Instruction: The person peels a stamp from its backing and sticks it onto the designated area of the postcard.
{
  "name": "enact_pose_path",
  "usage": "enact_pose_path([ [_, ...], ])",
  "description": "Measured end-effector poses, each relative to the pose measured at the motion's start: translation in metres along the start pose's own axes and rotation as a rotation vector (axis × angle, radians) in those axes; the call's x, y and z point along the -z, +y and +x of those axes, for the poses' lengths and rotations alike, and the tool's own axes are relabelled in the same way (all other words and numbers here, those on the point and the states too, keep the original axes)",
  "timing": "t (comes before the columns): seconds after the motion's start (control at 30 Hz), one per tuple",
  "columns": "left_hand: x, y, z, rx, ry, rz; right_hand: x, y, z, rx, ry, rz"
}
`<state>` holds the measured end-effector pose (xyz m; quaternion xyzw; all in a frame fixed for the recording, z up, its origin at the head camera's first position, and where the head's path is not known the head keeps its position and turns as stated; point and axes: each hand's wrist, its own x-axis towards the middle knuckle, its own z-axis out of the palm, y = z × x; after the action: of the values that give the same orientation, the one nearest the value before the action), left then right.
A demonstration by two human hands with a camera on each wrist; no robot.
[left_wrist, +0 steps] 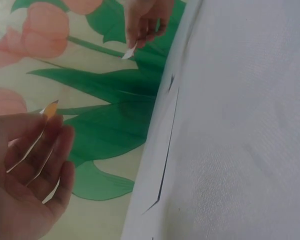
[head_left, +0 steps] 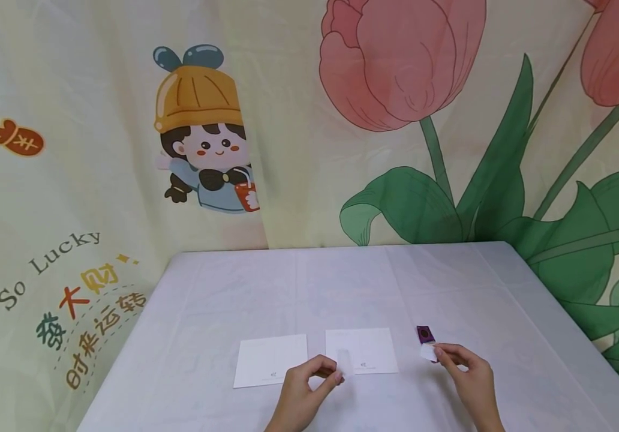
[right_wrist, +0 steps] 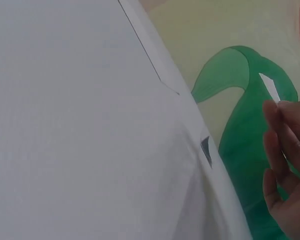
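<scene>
Head view: two hands work above a white table (head_left: 234, 294). The left hand (head_left: 306, 385) pinches a small clear slip (head_left: 345, 362) between thumb and forefinger; the slip stands in front of the lower left part of the right-hand white card (head_left: 369, 349). The left-hand white card (head_left: 267, 359) lies flat beside it, its lower right corner hidden behind the left hand. Both cards bear a small grey mark near the lower edge; its lettering is too small to read.

The right hand (head_left: 470, 378) pinches a small white piece of paper (head_left: 427, 353) at thumb and fingertip, to the right of both cards. A purple card (head_left: 425, 333) with a dark oval lies on the table just beyond that paper; whether the two touch cannot be told.

Left wrist view: the thumb and forefinger are closed together at the tips, where a small orange patch (left_wrist: 51, 109) shows; whether it belongs to the clear slip cannot be told. The other fingers are bent, with gaps between them.

Right wrist view: the white paper projects above the pinched fingertips, narrow and pointed. Behind the table hangs a curtain (head_left: 288, 144) printed with tulips.
</scene>
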<state>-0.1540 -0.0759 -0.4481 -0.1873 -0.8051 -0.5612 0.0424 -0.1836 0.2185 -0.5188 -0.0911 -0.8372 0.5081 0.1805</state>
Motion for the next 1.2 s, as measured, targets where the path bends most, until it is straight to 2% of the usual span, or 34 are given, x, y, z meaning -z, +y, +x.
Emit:
enact_pose_path([
  [0.23,0.001,-0.002,0.0,0.008,0.001,-0.002,0.015,0.025,0.0,-0.088,0.081,-0.235],
  [0.43,0.0,-0.002,0.0,-0.001,0.001,-0.003,0.012,0.037,0.003,-0.127,0.149,-0.304],
  [0.7,-0.001,0.0,0.0,0.012,-0.001,-0.001,0.005,0.047,0.007,-0.286,0.21,-0.405],
  [1.2,-0.004,0.001,-0.002,-0.002,0.008,-0.018,0.005,0.049,0.007,-0.236,0.198,-0.563],
])
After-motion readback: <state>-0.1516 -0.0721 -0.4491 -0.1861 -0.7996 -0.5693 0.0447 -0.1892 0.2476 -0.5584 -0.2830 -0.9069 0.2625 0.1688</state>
